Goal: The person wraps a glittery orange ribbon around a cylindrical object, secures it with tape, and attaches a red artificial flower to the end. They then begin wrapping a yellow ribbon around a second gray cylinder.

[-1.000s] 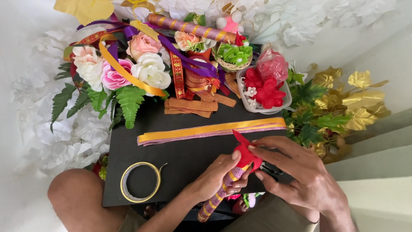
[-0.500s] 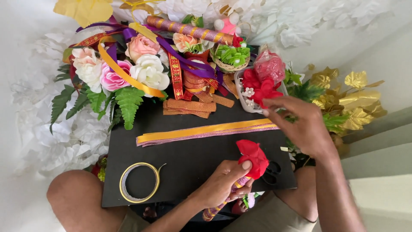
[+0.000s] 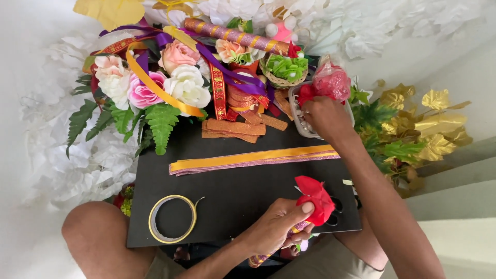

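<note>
L hand [image 3: 279, 227] sits at the near edge of the black board [image 3: 237, 191], fingers curled tight round a ribbon-wrapped stick [image 3: 263, 256] w/ a red fabric flower [image 3: 316, 200] at its top; thumb pressed on the petals; stick runs down-left below the board edge, lower end poking out under the wrist. R hand [image 3: 324, 118] is stretched out to the far right corner of the board, fingers dipped into a clear plastic tub [image 3: 299, 116] holding red petals [image 3: 306, 94]; fingertips are hidden inside, so can't tell whether it's pinching anything or just touching. A crumpled red mesh bag [image 3: 333, 81] sits on the tub's far side, touching it.

Scissors [image 3: 336, 212], black handles, lie on the board just behind the red flower, partly covered by it. Roll of yellow tape [image 3: 172, 218] lies flat near the board's left front corner, well apart from both hands. Across the board's middle runs a long gold-and-pink ribbon strip [image 3: 253, 159], between the two hands; behind it a small pile of short orange ribbon pieces [image 3: 235, 128]. Far edge: bouquet of pink and white artificial roses [image 3: 165, 82] w/ fern leaves [image 3: 161, 121], purple and orange ribbons draped over it; a long wrapped stick [image 3: 235, 37] lying across the top; small woven basket [image 3: 283, 70] of green bits just left of the tub. Gold foil leaves [image 3: 429, 116] on the right, beside the R forearm.
</note>
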